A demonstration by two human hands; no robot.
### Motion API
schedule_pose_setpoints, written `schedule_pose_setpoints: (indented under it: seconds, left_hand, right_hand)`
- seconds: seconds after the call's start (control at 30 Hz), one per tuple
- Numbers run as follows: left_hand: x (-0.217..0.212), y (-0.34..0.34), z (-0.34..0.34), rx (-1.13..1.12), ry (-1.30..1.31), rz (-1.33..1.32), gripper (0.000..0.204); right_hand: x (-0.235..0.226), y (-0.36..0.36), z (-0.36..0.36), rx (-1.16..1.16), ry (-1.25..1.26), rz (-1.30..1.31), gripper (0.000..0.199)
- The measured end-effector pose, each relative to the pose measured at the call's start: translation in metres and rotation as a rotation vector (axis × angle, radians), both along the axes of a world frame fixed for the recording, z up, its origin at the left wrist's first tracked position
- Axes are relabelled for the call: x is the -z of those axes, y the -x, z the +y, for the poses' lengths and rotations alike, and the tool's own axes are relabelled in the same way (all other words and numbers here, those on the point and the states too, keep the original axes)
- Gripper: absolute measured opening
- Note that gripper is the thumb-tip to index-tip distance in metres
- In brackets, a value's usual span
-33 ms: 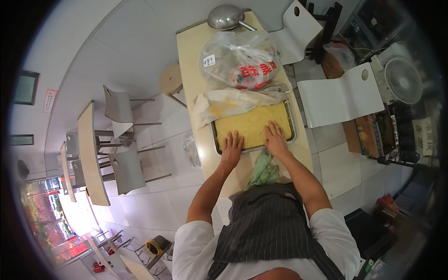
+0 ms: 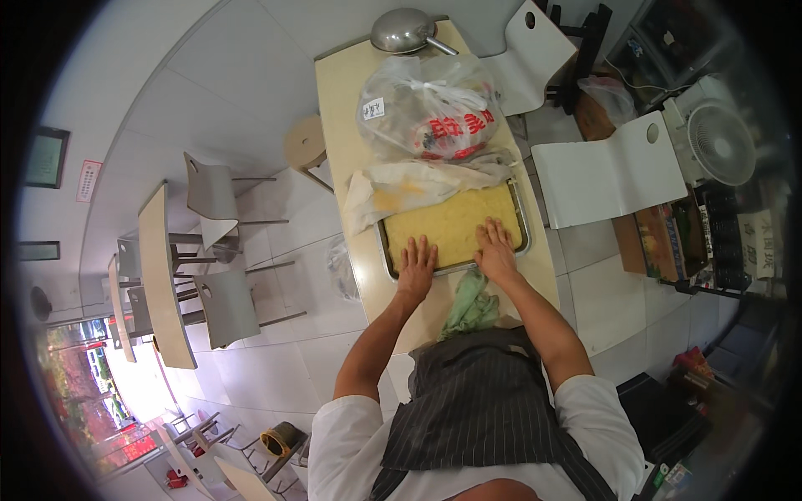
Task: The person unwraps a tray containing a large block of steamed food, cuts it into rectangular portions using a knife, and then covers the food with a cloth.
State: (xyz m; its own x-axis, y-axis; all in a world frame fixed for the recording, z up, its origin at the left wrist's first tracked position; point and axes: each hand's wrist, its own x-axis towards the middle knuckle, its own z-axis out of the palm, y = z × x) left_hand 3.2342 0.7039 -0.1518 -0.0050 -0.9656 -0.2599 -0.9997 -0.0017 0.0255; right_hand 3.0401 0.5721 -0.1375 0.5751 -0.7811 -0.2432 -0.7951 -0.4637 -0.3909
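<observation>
Fingers slightly parted and clamping nothing, your left hand (image 2: 416, 265) and right hand (image 2: 496, 252) had shifted slightly right, apparently carrying contact along the flat, yellow, dough-like slab (image 2: 451, 219) beneath them in its rectangular silvery metal tray (image 2: 524, 224).

A yellow dough-like slab (image 2: 455, 219) is contained in a shallow rectangular metal tray (image 2: 524, 225), which is laid flat on a cream tabletop (image 2: 366, 263), with its long sides set crosswise. The tray is filled by the slab nearly from side to side, and a fairly level, faintly uneven surface is exposed. The far edge of the slab is hidden by a pale, yellow-stained cloth (image 2: 434, 185); the silvery rim is left bare at the right
</observation>
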Motion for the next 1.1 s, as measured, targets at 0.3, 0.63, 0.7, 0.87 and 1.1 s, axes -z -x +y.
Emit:
schedule_pose_setpoints:
  seconds: [0.3,0.63,0.7,0.87,1.1]
  left_hand:
    - [-0.007,0.128,0.032,-0.123,-0.184,-0.127,0.051]
    - [-0.027,0.082,-0.045,0.289,0.182,0.353,0.062]
    - [-0.022,0.079,-0.05,0.331,0.157,0.36,0.062]
    - [-0.013,0.087,-0.068,0.324,0.054,0.28,0.062]
    - [0.005,0.118,-0.127,0.491,0.136,0.432,0.06]
  right_hand:
    - [0.01,0.063,0.005,0.36,0.165,-0.076,0.066]
    - [0.015,0.072,-0.017,0.439,0.095,-0.164,0.052]
    - [0.01,0.075,-0.02,0.507,0.052,-0.228,0.047]
    - [0.001,0.073,-0.022,0.611,0.011,-0.25,0.048]
    - [-0.002,0.07,-0.028,0.725,0.005,-0.311,0.046]
